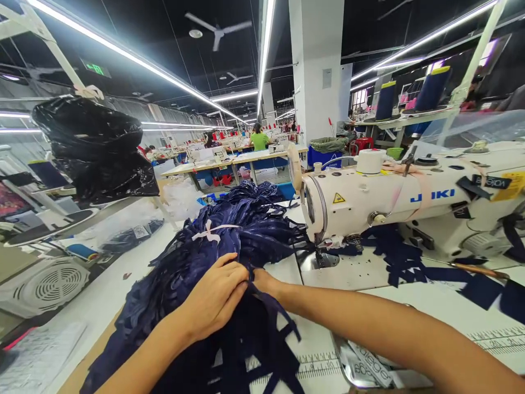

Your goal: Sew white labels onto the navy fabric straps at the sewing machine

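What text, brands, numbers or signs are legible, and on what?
"JUKI", the U partly covered: sewing machine.
Yellow triangle warning sign, no words legible: machine head.
Green exit-style sign, running figure: hung at upper left; characters too small.
Black label on the machine: tilted lettering, wording uncertain.
Too small or blurred: blue bin lettering, printed papers, ruler strip numbers.

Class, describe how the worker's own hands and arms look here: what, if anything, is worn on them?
The left hand and right hand are ungloved. The left forearm and right forearm are bare, with no sleeve, watch or bracelet in view. The right fingers are mostly hidden, so rings there cannot be ruled out.
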The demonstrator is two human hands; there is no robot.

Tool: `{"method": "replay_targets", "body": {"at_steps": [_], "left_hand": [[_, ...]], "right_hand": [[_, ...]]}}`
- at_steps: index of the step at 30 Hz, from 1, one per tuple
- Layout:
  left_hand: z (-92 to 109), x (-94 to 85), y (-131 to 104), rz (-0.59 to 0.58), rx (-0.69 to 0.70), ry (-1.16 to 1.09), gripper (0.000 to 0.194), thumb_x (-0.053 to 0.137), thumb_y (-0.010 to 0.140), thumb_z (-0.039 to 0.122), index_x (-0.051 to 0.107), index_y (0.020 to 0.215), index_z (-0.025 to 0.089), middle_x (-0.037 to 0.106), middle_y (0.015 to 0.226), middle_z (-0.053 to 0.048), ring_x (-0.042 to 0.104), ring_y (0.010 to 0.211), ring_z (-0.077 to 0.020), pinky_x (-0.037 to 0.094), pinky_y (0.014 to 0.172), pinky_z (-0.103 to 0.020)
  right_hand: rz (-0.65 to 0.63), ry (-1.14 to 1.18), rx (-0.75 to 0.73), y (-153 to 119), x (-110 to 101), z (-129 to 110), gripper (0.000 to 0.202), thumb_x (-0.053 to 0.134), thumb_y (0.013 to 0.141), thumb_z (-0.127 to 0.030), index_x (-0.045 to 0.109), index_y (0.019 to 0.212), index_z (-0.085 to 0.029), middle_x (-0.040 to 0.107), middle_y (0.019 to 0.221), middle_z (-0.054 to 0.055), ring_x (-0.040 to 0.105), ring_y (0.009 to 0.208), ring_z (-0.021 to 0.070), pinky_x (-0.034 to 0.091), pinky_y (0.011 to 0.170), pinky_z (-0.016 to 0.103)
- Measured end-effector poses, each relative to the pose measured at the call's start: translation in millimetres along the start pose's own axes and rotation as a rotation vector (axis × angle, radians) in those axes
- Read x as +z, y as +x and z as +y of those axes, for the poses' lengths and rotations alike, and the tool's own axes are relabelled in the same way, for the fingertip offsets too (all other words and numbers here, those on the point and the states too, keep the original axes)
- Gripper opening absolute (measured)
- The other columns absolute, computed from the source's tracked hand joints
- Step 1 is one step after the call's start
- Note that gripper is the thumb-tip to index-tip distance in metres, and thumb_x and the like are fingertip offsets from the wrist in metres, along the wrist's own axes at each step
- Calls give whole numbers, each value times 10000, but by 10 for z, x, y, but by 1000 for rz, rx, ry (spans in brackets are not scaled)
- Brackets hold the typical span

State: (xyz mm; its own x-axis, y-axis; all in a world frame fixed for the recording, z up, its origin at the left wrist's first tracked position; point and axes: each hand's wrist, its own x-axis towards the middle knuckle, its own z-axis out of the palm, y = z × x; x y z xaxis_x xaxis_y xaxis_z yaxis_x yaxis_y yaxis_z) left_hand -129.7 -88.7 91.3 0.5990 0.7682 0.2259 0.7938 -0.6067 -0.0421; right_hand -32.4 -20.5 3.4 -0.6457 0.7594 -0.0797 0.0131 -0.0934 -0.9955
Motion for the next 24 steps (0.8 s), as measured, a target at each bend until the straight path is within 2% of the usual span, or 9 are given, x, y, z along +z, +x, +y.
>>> {"method": "replay_targets", "body": {"at_steps": [3, 6, 8, 10, 12, 13, 16, 20, 24], "left_hand": [[-165, -31, -106, 15, 0, 50, 264, 246, 859, 160, 426, 667, 186, 487, 611, 35, 480, 595, -102, 358, 901, -352], [-421, -127, -367, 25, -51, 140, 287, 258, 880, 208, 395, 629, 187, 435, 572, 48, 434, 566, -102, 352, 857, -336], [-491, -132, -572, 63, -108, 223, 289, 270, 882, 237, 403, 630, 190, 429, 564, 42, 426, 574, -118, 340, 837, -353], [-398, -31, -723, 30, -110, 286, 264, 295, 863, 216, 427, 636, 191, 443, 561, 29, 406, 559, -136, 339, 782, -365], [-180, 159, -771, -98, -58, 212, 264, 286, 807, 101, 420, 599, 192, 464, 548, 17, 386, 527, -141, 340, 722, -349], [-58, 265, -755, -141, -34, 130, 263, 281, 790, 81, 415, 590, 191, 475, 548, 8, 387, 526, -145, 342, 678, -328], [194, 486, -618, -259, -85, -59, 258, 277, 823, 106, 412, 617, 181, 511, 612, -8, 422, 577, -139, 347, 645, -288], [226, 472, -487, -280, -165, -143, 266, 276, 848, 164, 395, 612, 177, 506, 634, -19, 432, 621, -144, 353, 657, -285], [277, 391, -565, -327, -171, -324, 270, 285, 866, 216, 407, 628, 182, 517, 664, -3, 448, 648, -127, 372, 641, -238]], "right_hand": [[7, -11, 94, -25, -154, -3, 67, 491, 628, -99, 521, 660, -149, 483, 534, -54, 454, 472, 78, 405, 494, 194], [47, -79, 135, -47, -453, -22, 85, 439, 609, -84, 481, 577, -151, 474, 493, -51, 450, 438, 79, 385, 459, 187], [62, -136, 137, -47, -668, -45, 96, 428, 603, -91, 480, 550, -151, 480, 478, -48, 454, 429, 85, 372, 445, 189], [74, -198, 120, -44, -843, -66, 91, 444, 593, -98, 485, 533, -153, 471, 462, -52, 445, 420, 84, 345, 423, 183], [90, -256, 106, -50, -948, -76, 82, 462, 586, -110, 490, 524, -155, 465, 452, -54, 440, 418, 87, 326, 407, 182], [100, -281, 104, -58, -975, -77, 80, 470, 585, -117, 491, 519, -155, 467, 451, -52, 444, 420, 91, 323, 403, 184], [109, -332, 103, -97, -983, -74, 66, 486, 594, -142, 504, 532, -156, 491, 473, -43, 474, 446, 105, 343, 412, 191], [92, -350, 113, -166, -939, -93, 46, 503, 621, -174, 543, 614, -154, 550, 545, -22, 538, 530, 133, 406, 478, 208], [104, -389, 65, -271, -904, -91, 198, 556, 647, -274, 579, 794, -142, 620, 766, 36, 581, 712, 176, 452, 615, 254]]}}
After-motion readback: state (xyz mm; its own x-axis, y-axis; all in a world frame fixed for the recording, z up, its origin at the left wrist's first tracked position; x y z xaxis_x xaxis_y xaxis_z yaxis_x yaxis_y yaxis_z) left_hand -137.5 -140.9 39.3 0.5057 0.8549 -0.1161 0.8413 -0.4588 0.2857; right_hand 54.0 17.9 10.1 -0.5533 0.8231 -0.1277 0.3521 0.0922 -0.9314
